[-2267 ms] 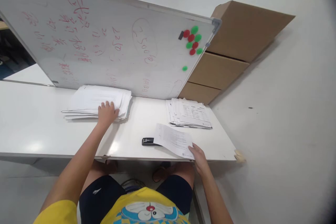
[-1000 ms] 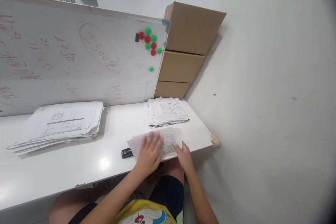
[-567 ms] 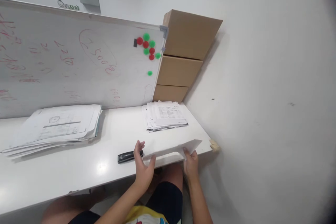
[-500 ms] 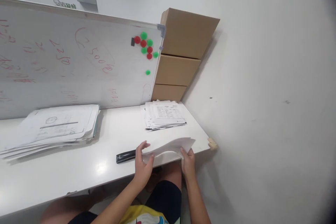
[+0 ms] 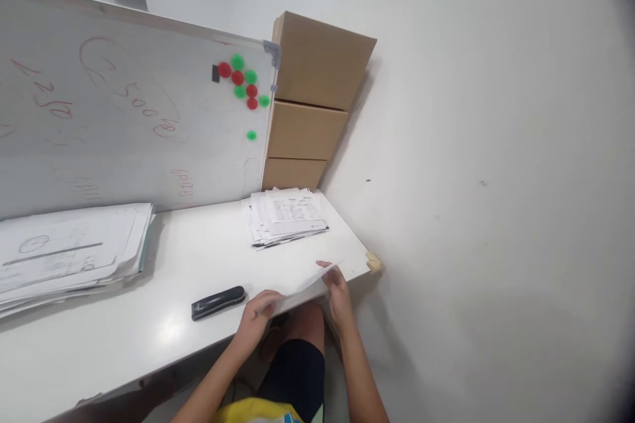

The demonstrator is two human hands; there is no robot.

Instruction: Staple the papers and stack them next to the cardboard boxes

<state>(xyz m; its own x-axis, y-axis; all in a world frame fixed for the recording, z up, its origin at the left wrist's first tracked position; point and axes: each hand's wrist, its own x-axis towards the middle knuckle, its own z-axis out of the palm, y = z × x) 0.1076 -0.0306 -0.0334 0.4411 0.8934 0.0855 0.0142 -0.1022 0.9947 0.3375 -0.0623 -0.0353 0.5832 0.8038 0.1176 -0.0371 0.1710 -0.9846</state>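
White paper point(image 5: 306, 284) stretches between my two hands just above the table's front edge, seen almost edge-on, so I cannot tell how many sheets there are. My left hand point(image 5: 258, 314) is closed on its left end. At the right end, my right hand point(image 5: 336, 285) pinches the paper between thumb and fingers. A black stapler point(image 5: 218, 303) lies on the table, just left of my left hand and apart from it. Beyond the hands sits a stack of printed sheets point(image 5: 288, 217).
A thick pile of large drawings point(image 5: 74, 251) lies on the left of the white table point(image 5: 198, 238). Behind stands a whiteboard point(image 5: 163, 79) with red and green magnets, beside brown cardboard boxes point(image 5: 307, 129). A beige corner guard point(image 5: 374, 262) caps the table's right corner, by the wall.
The paper has gone from a broad, curved sheet to a flatter, nearly edge-on one. My left hand has come away from the stapler, which now shows whole. The view has swung right.
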